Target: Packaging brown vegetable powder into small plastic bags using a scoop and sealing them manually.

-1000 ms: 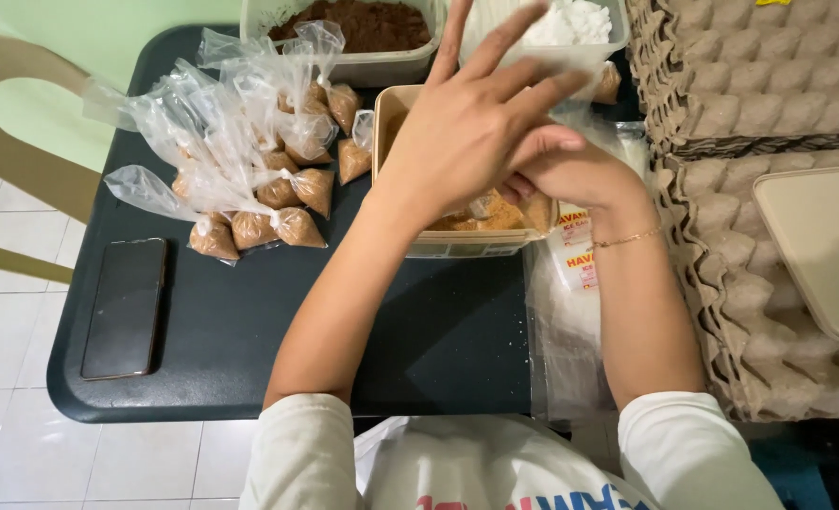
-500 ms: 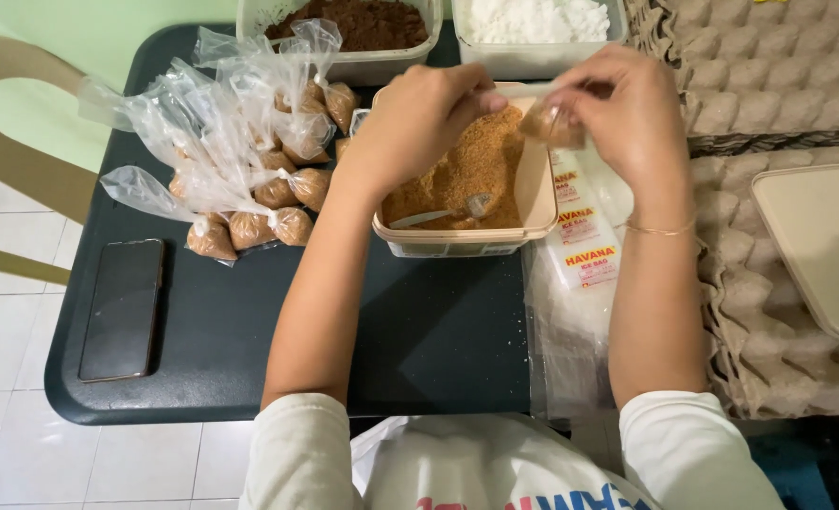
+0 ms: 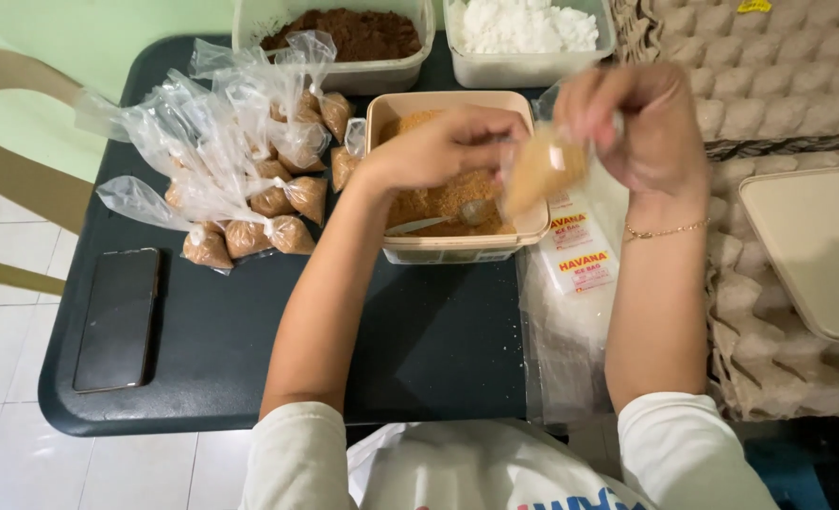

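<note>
**Over the tan tub: a filled bag held loose in both hands**

Head view, the only 1 I have: above the right edge of the tan tub (image 3: 457,241) of light brown powder, the right hand (image 3: 641,127) is closed around the gathered neck of a small clear bag (image 3: 542,170) filled with that same powder. The left hand (image 3: 448,146) reaches across the tub with its fingers curled toward the bag's side; I judge it is pinching the plastic, but blur keeps me from being sure.

What could go wrong, as I judge it: the bag's neck is not tied, so a slack grip or a tilt would spill powder onto the stack of flat packaged bags (image 3: 575,250) just below or the dark table (image 3: 249,349). The left forearm hangs low over the tub and could knock the spoon (image 3: 438,222) lying in the powder. The heap of filled bags (image 3: 249,179) sits close to the left elbow's path.

Hard to make out: both hands and the bag are smeared by motion, so finger placement and the state of the bag's mouth are unclear. 2 tubs at the far edge, dark brown (image 3: 344,42) and white (image 3: 528,38), are cut off at the top. A phone (image 3: 117,316) lies face down or dark; I cannot tell which.
</note>
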